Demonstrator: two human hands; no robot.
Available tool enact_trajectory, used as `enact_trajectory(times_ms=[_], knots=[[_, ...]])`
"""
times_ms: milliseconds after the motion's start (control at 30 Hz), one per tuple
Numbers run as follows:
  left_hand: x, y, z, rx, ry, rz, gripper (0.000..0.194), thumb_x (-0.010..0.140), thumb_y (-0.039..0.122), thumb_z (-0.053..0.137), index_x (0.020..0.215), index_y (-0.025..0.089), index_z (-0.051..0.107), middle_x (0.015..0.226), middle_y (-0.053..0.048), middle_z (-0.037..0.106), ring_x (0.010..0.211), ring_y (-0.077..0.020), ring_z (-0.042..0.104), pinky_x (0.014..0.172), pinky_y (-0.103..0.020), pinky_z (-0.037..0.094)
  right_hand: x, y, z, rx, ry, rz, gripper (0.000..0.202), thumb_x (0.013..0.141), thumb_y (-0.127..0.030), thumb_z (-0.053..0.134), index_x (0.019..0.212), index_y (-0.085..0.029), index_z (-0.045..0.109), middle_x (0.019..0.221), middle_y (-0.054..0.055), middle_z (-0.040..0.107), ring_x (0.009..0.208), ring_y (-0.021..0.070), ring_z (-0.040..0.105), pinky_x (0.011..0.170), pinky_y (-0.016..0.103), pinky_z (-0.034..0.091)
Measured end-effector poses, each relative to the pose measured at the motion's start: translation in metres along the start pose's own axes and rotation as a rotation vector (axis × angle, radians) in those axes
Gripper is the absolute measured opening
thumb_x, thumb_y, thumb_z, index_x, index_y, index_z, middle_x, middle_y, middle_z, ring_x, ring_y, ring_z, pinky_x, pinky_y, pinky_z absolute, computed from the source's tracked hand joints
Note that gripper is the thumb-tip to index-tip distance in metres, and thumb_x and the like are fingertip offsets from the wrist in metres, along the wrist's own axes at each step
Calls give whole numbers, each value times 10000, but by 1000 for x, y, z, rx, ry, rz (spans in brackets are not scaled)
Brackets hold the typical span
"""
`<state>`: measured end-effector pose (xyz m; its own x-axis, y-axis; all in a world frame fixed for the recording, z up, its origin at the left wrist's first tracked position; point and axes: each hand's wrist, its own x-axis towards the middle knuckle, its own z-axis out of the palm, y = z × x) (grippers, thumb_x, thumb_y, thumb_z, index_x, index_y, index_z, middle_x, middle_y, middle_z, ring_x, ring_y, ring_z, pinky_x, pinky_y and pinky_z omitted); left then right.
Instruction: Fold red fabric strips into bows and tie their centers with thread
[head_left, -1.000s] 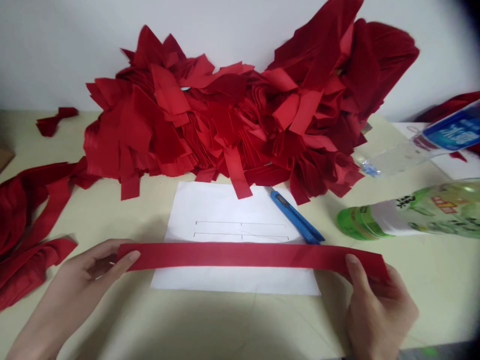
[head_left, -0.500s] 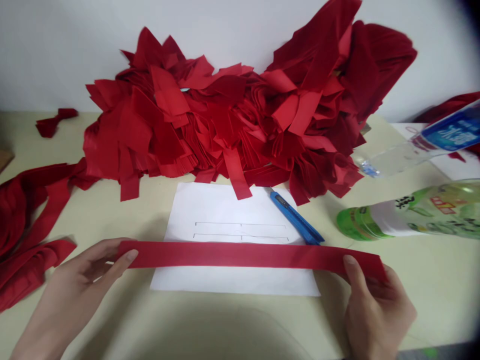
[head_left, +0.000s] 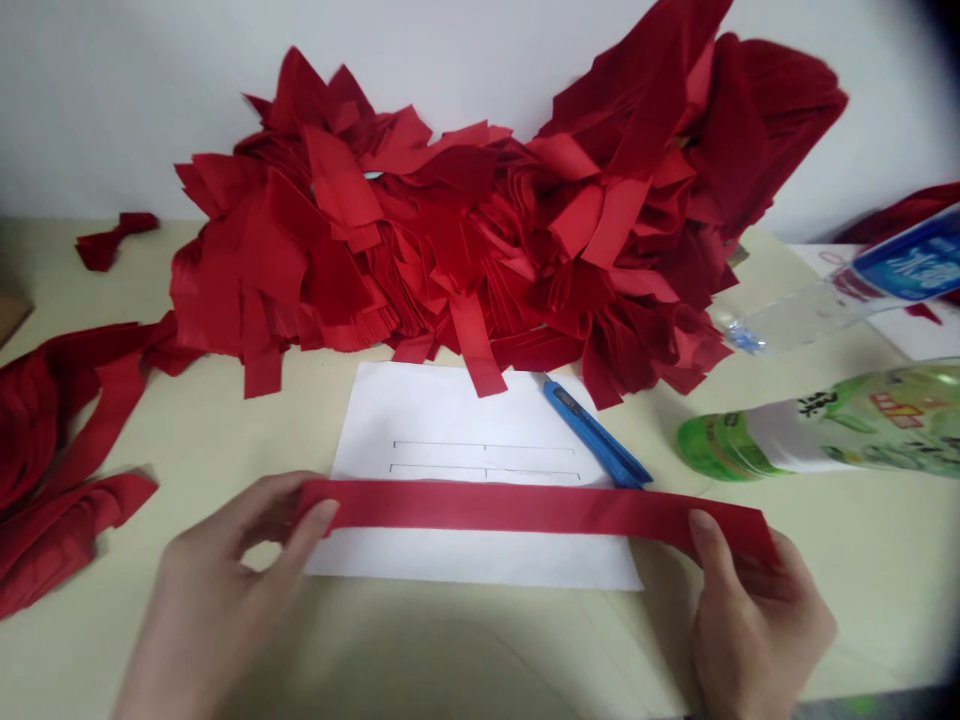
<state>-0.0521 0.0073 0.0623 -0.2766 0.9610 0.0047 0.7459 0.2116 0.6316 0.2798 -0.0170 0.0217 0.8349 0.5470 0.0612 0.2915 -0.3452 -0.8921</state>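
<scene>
A long red ribbon (head_left: 495, 508) stretches sideways between my two hands, above a white paper sheet (head_left: 450, 400) with ruled lines drawn on it. My left hand (head_left: 255, 545) pinches the ribbon near its left end, thumb on the front face. At the other end my right hand (head_left: 750, 600) grips it, thumb on top and fingers underneath. Just behind the ribbon lies a blue utility knife (head_left: 596, 430), its tip at the sheet's upper edge.
A large heap of red ribbon pieces (head_left: 450, 250) spreads against the wall. More red strips (head_left: 75, 400) lie at the left. On the right, a green-labelled bottle (head_left: 750, 440) and a blue-labelled clear bottle (head_left: 847, 290) lie on their sides.
My left hand has moved rightward, now closer to the paper's left edge, and less ribbon spans the gap between my hands. My right hand stays almost in place.
</scene>
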Motion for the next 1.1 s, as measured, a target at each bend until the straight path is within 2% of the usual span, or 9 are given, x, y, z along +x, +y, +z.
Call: enact_trajectory(times_ms=[133,200,300,400,500,633,967,1033,1100], knots=[[-23,52,40,-63,-110,231,115,824,303,572,895,230,625,709,26,680,570,-133,639,524,-224,547,-1,-1,-1,-39,-14,-1,362,693,-460,689,915,-178,643,792,19,629,712,178,558,683,305,434],[-35,65,60,-61,-180,337,187,863,282,528,1023,206,589,806,-12,696,638,-155,662,565,-263,571,-2,-2,-1,-56,-6,-2,360,687,-459,693,903,-175,644,786,21,630,707,179,559,679,305,437],[-49,64,77,4,-233,562,262,887,282,504,1123,176,548,1013,-76,685,853,-200,675,665,-304,595,-1,-2,-1,-80,13,-17,350,680,-447,698,882,-166,646,767,21,632,688,172,557,664,297,439],[-55,48,76,134,-109,742,242,878,192,518,1110,150,573,1108,-96,662,998,-226,638,755,-323,588,0,-2,-1,-81,9,-28,359,678,-453,696,876,-157,647,755,22,634,680,169,556,645,291,439],[-56,35,73,246,8,860,313,855,63,494,1155,106,572,1226,-108,611,1164,-261,544,866,-370,549,0,0,-1,-68,11,-24,375,674,-458,700,880,-150,648,753,25,634,677,170,559,641,291,437],[-58,34,81,310,35,875,313,890,85,457,1183,78,565,1239,-103,611,1188,-266,524,923,-423,504,-1,0,-2,-56,-7,-17,383,670,-458,707,887,-149,645,753,24,632,675,170,557,645,292,433],[-66,36,97,437,-89,831,462,930,297,426,1317,45,431,1377,-150,476,1282,-291,420,989,-452,442,0,1,-3,-88,-6,-4,347,678,-435,707,874,-154,648,746,18,631,664,162,553,633,280,421],[-63,37,95,407,-81,828,454,925,288,438,1314,53,434,1370,-147,486,1297,-281,401,1015,-447,420,0,1,-2,-84,-6,-9,350,680,-438,705,874,-153,646,748,19,631,666,160,554,633,278,422],[-56,39,90,376,-33,825,401,916,191,445,1298,73,453,1352,-130,510,1310,-254,387,1037,-429,402,0,1,-2,-76,-6,-18,355,683,-445,701,874,-152,644,748,20,631,668,159,553,634,277,423]])
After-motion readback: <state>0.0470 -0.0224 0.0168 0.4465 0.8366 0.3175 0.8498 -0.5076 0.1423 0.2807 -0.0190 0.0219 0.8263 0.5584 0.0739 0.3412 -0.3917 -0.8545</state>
